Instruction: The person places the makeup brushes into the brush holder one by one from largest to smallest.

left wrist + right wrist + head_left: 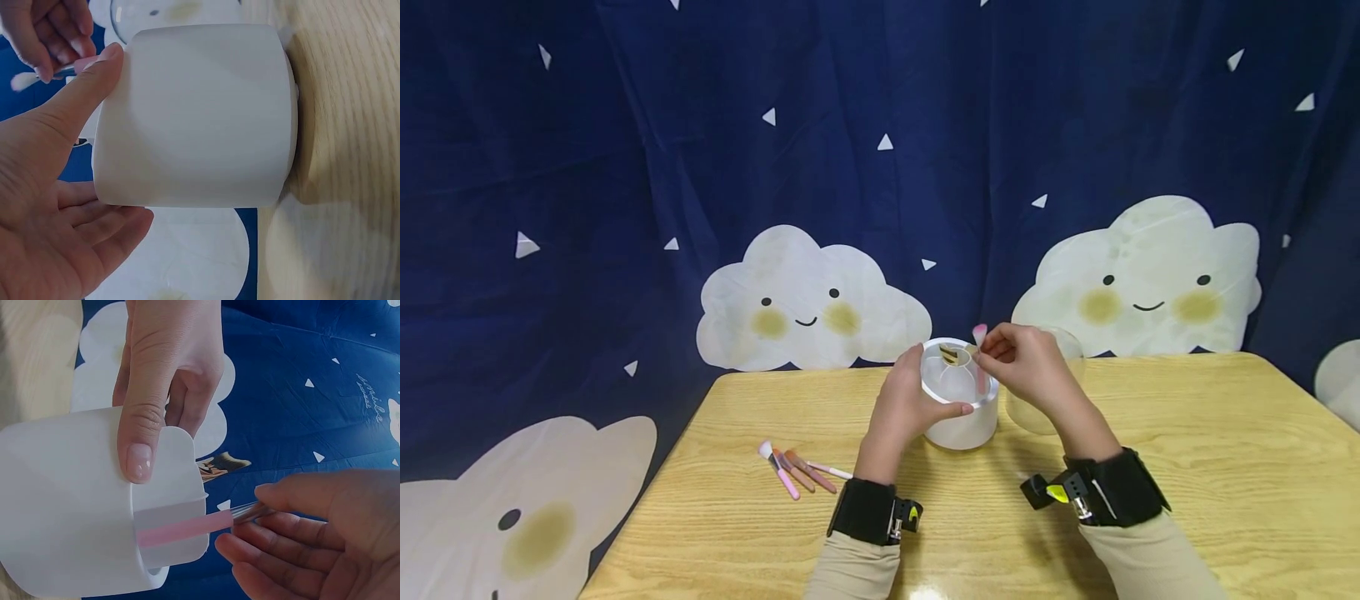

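My left hand grips a white round brush holder by its side, thumb at the rim, as the left wrist view also shows. Between thumb and fingertips, my right hand pinches a makeup brush with a pink handle and silver ferrule. Its bristles point up, and the handle end reaches down inside the holder's rim; whether it touches the bottom is hidden. Also standing in the holder is something with a gold-and-black patterned top, beside a white divider.
Several makeup brushes lie grouped on the wooden table to the left. A clear round cover stands right of the holder, partly behind my right hand. The dark blue cloud-print curtain hangs behind the table.
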`<state>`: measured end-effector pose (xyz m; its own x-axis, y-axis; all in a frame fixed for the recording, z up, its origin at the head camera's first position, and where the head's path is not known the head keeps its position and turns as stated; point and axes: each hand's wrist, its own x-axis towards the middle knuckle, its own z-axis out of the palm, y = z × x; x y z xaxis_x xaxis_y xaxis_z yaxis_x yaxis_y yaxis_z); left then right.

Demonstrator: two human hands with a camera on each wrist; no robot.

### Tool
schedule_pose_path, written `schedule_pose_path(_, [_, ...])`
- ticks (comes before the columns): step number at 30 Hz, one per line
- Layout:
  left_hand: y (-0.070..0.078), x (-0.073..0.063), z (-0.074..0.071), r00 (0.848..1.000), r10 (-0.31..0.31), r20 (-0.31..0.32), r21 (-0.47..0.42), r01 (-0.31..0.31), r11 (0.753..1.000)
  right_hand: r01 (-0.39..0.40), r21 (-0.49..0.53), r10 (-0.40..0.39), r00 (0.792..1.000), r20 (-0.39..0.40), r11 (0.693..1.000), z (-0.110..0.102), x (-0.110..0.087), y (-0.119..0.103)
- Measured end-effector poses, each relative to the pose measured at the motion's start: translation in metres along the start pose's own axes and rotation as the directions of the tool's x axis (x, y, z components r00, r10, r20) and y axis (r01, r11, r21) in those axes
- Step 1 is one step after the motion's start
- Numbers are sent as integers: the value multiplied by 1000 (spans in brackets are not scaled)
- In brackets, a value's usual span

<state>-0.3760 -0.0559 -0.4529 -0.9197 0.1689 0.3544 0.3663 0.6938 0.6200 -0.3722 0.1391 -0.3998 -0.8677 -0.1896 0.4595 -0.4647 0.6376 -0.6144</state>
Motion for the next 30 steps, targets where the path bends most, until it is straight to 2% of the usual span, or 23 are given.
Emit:
schedule_pose_path(13, [0,1,0,1000,-2,-14,28,2,1000,-45,-10,46,999,24,999,1,0,-1])
schedule_pose_path(18, [2,1,5,1000,11,-2,20,-11,1000,-52,-15,52,998,22,999,0,0,0])
schedule_pose_path(23, [3,0,13,1000,-3,12,31,3,1000,-45,-12,45,999,10,999,0,0,0])
schedule_pose_path(30, [3,-1,18,999,-1,-34,75,3,997,-39,-9,39,999,9,999,0,0,-1])
